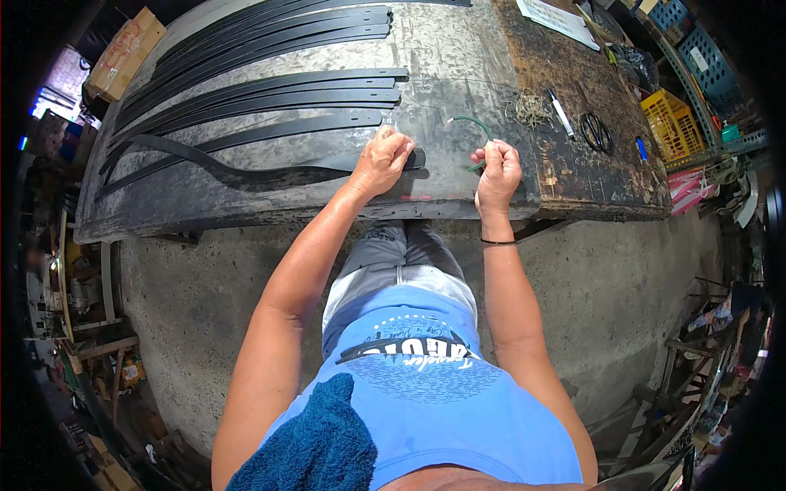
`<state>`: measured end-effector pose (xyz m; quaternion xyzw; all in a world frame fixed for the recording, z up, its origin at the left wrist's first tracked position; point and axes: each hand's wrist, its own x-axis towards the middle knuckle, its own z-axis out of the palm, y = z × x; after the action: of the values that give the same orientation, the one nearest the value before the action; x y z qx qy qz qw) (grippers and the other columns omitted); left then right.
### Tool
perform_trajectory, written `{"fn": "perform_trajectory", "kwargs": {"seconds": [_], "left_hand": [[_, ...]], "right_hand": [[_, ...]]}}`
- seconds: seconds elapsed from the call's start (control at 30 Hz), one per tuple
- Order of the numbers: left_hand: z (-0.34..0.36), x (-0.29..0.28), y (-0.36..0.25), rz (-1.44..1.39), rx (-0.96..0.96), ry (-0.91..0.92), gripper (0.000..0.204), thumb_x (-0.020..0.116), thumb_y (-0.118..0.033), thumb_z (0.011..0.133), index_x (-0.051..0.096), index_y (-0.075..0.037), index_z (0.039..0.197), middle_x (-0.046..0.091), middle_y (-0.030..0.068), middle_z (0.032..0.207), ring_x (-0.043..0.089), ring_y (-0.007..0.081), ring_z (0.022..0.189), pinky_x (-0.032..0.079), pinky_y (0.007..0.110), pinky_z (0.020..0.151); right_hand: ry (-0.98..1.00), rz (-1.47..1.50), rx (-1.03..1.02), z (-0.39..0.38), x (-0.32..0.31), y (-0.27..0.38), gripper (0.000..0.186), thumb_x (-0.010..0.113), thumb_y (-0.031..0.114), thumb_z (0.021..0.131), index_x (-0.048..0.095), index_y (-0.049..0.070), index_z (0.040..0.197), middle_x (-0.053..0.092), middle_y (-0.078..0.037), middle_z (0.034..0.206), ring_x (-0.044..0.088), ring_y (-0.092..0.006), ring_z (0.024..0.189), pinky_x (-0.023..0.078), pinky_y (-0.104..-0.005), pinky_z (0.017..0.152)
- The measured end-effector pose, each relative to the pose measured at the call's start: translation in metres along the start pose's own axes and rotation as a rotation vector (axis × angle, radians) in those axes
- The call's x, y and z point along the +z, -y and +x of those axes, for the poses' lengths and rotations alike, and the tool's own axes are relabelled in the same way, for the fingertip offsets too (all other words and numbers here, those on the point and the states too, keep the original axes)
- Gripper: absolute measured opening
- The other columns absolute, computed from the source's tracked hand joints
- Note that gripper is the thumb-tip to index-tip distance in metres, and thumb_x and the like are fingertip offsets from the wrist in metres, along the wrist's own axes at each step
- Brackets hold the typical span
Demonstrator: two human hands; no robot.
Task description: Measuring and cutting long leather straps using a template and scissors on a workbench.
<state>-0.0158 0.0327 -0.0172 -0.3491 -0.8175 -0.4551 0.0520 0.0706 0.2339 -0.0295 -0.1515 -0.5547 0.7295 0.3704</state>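
The worktable [458,61] spans the upper half of the view, its far edge cut off at 12 o'clock; a concrete floor [188,303] lies below it. Clock positions are read from the middle of the view. Dark borders obscure the shelving at 9 o'clock, where the contents are hard to make out.

The left hand [378,164], at 12 o'clock, has its fingers curled in. A loose black strip [278,176] runs from 10 o'clock to beneath this hand, its rounded end emerging on the far side (the covered section is hidden). Fingertip contact is screened by the knuckles; whether they grip the strip cannot be determined.

The right hand [499,173], at 2 o'clock, has thumb and fingers closed on a green cord [473,120]. One length arcs up to a pale tip; another shows at the hand's left. Their connection is masked by the fingers.

Flat black strips [270,106] lie in groups toward 10 and 11 o'clock, the farthest cut off at the top. Toward 2 o'clock lie a tangled fibre bundle [532,110], a pen [561,113] and black-handled scissors [595,132]; individual strands in the bundle cannot be separated.
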Motion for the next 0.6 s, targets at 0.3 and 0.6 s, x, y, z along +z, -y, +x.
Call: {"fn": "perform_trajectory", "kwargs": {"seconds": [0.3, 0.6], "left_hand": [[-0.003, -0.001, -0.001, -0.046, 0.062, -0.040, 0.011, 0.058, -0.004, 0.088, 0.065, -0.005, 0.097, 0.055, 0.0131, 0.087, 0.057, 0.0305, 0.084, 0.047, 0.039, 0.074], [-0.004, 0.002, -0.010, 0.064, 0.077, -0.089, 0.012, 0.068, -0.011, 0.080, 0.062, -0.007, 0.089, 0.053, 0.0104, 0.085, 0.055, 0.0299, 0.085, 0.046, 0.039, 0.076]], "right_hand": [[0.001, -0.025, -0.015, 0.000, 0.000, 0.000, 0.013, 0.060, 0.010, 0.093, 0.058, -0.002, 0.088, 0.054, -0.010, 0.111, 0.062, -0.0136, 0.074, 0.056, -0.0293, 0.068], [0.053, -0.079, -0.076, -0.005, 0.002, 0.005, 0.012, 0.061, 0.008, 0.092, 0.058, -0.003, 0.086, 0.054, -0.010, 0.110, 0.062, -0.0127, 0.074, 0.056, -0.0279, 0.066]]}}
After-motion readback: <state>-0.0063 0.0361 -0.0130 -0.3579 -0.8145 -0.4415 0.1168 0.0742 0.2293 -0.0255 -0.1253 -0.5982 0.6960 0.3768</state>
